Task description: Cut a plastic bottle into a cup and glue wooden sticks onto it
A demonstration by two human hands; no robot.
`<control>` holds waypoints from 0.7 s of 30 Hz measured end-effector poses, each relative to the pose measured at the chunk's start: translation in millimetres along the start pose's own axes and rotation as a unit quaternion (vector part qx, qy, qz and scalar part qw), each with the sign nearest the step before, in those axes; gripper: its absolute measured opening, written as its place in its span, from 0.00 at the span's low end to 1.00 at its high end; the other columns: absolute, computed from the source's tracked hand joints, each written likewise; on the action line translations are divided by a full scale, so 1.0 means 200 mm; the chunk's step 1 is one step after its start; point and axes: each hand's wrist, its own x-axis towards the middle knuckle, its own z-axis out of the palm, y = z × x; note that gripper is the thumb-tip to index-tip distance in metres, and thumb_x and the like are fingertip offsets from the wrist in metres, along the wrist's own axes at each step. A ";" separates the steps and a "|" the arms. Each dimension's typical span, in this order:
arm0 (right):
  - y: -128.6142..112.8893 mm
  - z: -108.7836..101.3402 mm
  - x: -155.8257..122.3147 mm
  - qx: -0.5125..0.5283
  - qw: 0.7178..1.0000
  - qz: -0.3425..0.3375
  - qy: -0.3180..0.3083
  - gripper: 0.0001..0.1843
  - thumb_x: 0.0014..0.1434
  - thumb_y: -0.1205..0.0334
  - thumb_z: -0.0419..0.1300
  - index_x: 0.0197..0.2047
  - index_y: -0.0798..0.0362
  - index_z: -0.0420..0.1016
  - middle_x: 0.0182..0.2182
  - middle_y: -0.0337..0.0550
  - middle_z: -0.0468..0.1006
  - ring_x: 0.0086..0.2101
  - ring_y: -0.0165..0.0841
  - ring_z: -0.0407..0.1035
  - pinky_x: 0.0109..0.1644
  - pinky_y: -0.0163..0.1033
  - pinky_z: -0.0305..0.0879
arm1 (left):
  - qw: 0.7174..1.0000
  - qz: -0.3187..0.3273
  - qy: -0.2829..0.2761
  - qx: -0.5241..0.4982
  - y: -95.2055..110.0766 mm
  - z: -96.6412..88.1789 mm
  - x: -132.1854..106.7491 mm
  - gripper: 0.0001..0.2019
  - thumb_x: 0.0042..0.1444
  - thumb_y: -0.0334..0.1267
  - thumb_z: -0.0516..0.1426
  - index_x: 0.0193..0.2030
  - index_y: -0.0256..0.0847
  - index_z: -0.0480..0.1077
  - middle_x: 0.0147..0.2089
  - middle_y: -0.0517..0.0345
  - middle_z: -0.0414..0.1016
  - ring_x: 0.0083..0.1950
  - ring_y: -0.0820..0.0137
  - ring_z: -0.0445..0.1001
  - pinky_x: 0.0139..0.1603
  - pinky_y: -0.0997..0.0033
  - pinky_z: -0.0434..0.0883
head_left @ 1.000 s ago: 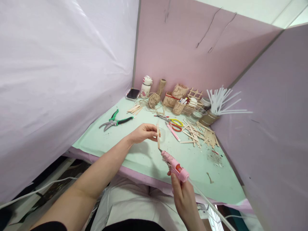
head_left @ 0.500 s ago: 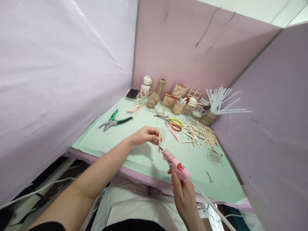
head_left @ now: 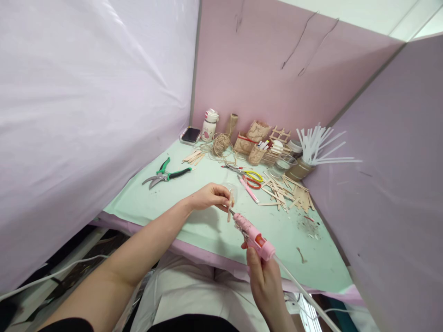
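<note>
Pale green cloth (head_left: 155, 207) lies beneath the left hand (head_left: 212, 195), which pinches a wooden stick (head_left: 229, 216) crosswise in its fingertips. The right hand (head_left: 266, 279) grips a pink glue gun (head_left: 249, 229), nozzle (head_left: 232, 212) by the stick's nearer end.

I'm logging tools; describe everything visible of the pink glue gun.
The pink glue gun looks plastic, with a speckled barrel, dark nozzle and orange part in a rear opening. The right hand grips it, nozzle forward and left, close to a craft stick, contact unclear; a white rod or cord extends behind.

Two hands (head_left: 212, 195), one glue gun (head_left: 249, 229)
</note>
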 end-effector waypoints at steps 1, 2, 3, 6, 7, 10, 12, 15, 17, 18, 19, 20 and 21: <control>0.00 0.00 0.00 0.003 1.000 -0.003 0.000 0.24 0.65 0.47 0.47 0.51 0.55 0.73 0.36 0.49 0.78 0.33 0.38 0.71 0.33 0.38 0.67 | 1.000 0.000 0.002 -0.001 0.00 0.00 0.00 0.12 0.41 0.39 0.69 0.29 0.32 0.76 0.32 0.57 0.75 0.33 0.74 0.76 0.36 0.74 0.76; 0.00 0.00 0.00 0.005 1.000 -0.006 0.001 0.24 0.65 0.47 0.48 0.50 0.54 0.74 0.35 0.49 0.78 0.33 0.38 0.71 0.34 0.38 0.67 | 1.000 -0.001 0.003 -0.002 0.00 0.00 0.00 0.12 0.40 0.39 0.69 0.29 0.32 0.76 0.31 0.57 0.75 0.32 0.74 0.76 0.36 0.74 0.76; 0.00 0.00 0.00 0.005 1.000 -0.010 0.004 0.23 0.65 0.48 0.48 0.50 0.54 0.74 0.34 0.48 0.78 0.33 0.38 0.71 0.35 0.38 0.67 | 1.000 -0.002 0.005 -0.003 0.00 0.00 0.00 0.12 0.40 0.39 0.69 0.29 0.32 0.76 0.31 0.57 0.75 0.32 0.74 0.76 0.36 0.74 0.76; -0.01 0.00 0.00 0.006 1.000 -0.014 0.009 0.22 0.65 0.48 0.48 0.48 0.54 0.74 0.35 0.48 0.78 0.33 0.38 0.71 0.35 0.38 0.67 | 1.000 -0.004 0.007 -0.005 0.00 0.00 0.00 0.12 0.40 0.38 0.69 0.28 0.32 0.76 0.31 0.57 0.76 0.32 0.74 0.76 0.36 0.74 0.76; -0.02 0.00 0.01 0.006 1.000 -0.014 0.009 0.22 0.65 0.47 0.48 0.48 0.54 0.75 0.34 0.48 0.77 0.33 0.38 0.71 0.34 0.38 0.67 | 1.000 -0.003 0.007 -0.006 0.00 0.00 0.00 0.12 0.40 0.38 0.69 0.28 0.32 0.76 0.31 0.57 0.76 0.32 0.74 0.76 0.35 0.74 0.76; -0.02 0.00 0.01 0.006 1.000 -0.010 0.008 0.23 0.65 0.47 0.48 0.48 0.54 0.74 0.33 0.48 0.77 0.32 0.37 0.71 0.33 0.38 0.67 | 1.000 -0.004 0.002 -0.008 -0.01 0.00 0.00 0.12 0.39 0.38 0.69 0.28 0.32 0.76 0.31 0.57 0.76 0.32 0.74 0.76 0.35 0.75 0.76; -0.01 0.00 0.01 0.006 1.000 -0.007 0.015 0.24 0.65 0.46 0.48 0.48 0.55 0.74 0.33 0.48 0.77 0.32 0.37 0.70 0.33 0.38 0.66 | 1.000 -0.007 0.000 -0.009 -0.01 0.00 0.00 0.13 0.39 0.39 0.69 0.28 0.32 0.76 0.31 0.57 0.76 0.32 0.73 0.76 0.34 0.76 0.76; -0.01 0.00 0.01 0.012 1.000 -0.009 0.021 0.25 0.64 0.44 0.48 0.47 0.56 0.75 0.31 0.48 0.76 0.32 0.38 0.70 0.33 0.39 0.67 | 1.000 -0.012 0.003 -0.012 -0.01 0.01 0.00 0.14 0.38 0.39 0.70 0.28 0.32 0.75 0.30 0.57 0.76 0.31 0.73 0.77 0.33 0.76 0.76; -0.02 0.00 0.01 0.014 1.000 -0.008 0.023 0.26 0.64 0.44 0.48 0.47 0.56 0.75 0.30 0.47 0.76 0.32 0.38 0.70 0.33 0.39 0.67 | 1.000 -0.014 0.005 -0.014 -0.01 0.01 0.00 0.14 0.37 0.39 0.70 0.28 0.32 0.75 0.30 0.57 0.76 0.31 0.73 0.77 0.33 0.76 0.76; -0.02 0.00 0.01 0.014 1.000 -0.006 0.026 0.26 0.64 0.43 0.48 0.47 0.56 0.75 0.30 0.47 0.76 0.32 0.39 0.70 0.33 0.39 0.66 | 1.000 -0.016 0.005 -0.014 -0.01 0.01 0.00 0.14 0.37 0.39 0.70 0.28 0.32 0.76 0.30 0.57 0.76 0.31 0.73 0.77 0.33 0.76 0.77; -0.02 0.00 0.01 0.014 0.999 -0.004 0.030 0.26 0.64 0.43 0.48 0.47 0.55 0.75 0.30 0.47 0.76 0.32 0.39 0.70 0.33 0.40 0.66 | 1.000 -0.017 0.004 -0.014 -0.01 0.01 0.00 0.14 0.37 0.39 0.70 0.28 0.32 0.76 0.30 0.56 0.76 0.31 0.73 0.77 0.33 0.76 0.77; -0.03 0.00 0.01 0.014 0.999 -0.003 0.031 0.26 0.64 0.44 0.48 0.47 0.55 0.75 0.29 0.47 0.76 0.31 0.39 0.70 0.33 0.40 0.66 | 1.000 -0.019 0.002 -0.015 -0.01 0.01 0.01 0.14 0.37 0.39 0.70 0.28 0.33 0.76 0.30 0.56 0.76 0.31 0.73 0.77 0.33 0.76 0.77; -0.03 0.00 0.01 0.015 0.999 -0.003 0.032 0.26 0.64 0.44 0.48 0.48 0.55 0.75 0.29 0.47 0.76 0.31 0.39 0.70 0.32 0.40 0.66 | 1.000 -0.020 0.001 -0.015 -0.01 0.01 0.01 0.14 0.36 0.39 0.70 0.28 0.33 0.76 0.30 0.57 0.76 0.31 0.73 0.77 0.33 0.76 0.77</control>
